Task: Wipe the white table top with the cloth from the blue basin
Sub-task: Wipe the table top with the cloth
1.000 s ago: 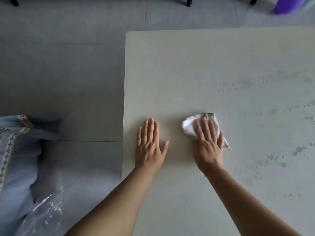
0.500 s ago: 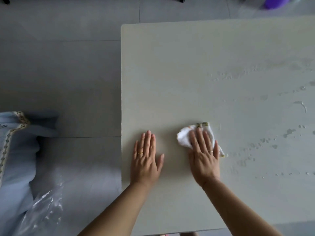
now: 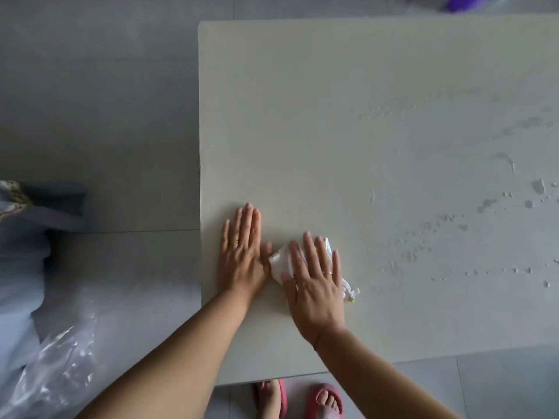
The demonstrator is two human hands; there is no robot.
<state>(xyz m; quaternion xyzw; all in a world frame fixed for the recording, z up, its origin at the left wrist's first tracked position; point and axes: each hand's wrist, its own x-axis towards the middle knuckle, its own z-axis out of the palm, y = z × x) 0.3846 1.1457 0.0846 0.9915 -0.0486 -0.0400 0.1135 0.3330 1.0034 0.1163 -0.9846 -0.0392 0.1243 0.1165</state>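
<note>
The white table top fills the middle and right of the view. My right hand lies flat on a crumpled white cloth near the table's front left, pressing it onto the surface; most of the cloth is hidden under the palm. My left hand rests flat on the table just to the left, fingers together, its thumb touching the cloth's edge. Water droplets and wet streaks cover the right part of the table. The blue basin is not in view.
Grey tiled floor lies left of the table. Light blue fabric and clear plastic wrap sit at the lower left. A purple object shows at the top right. My feet in pink slippers stand below the front edge.
My right hand has slid the cloth to the left and toward me, up against my left hand. The view has tilted down, showing the table's front edge and my feet.
</note>
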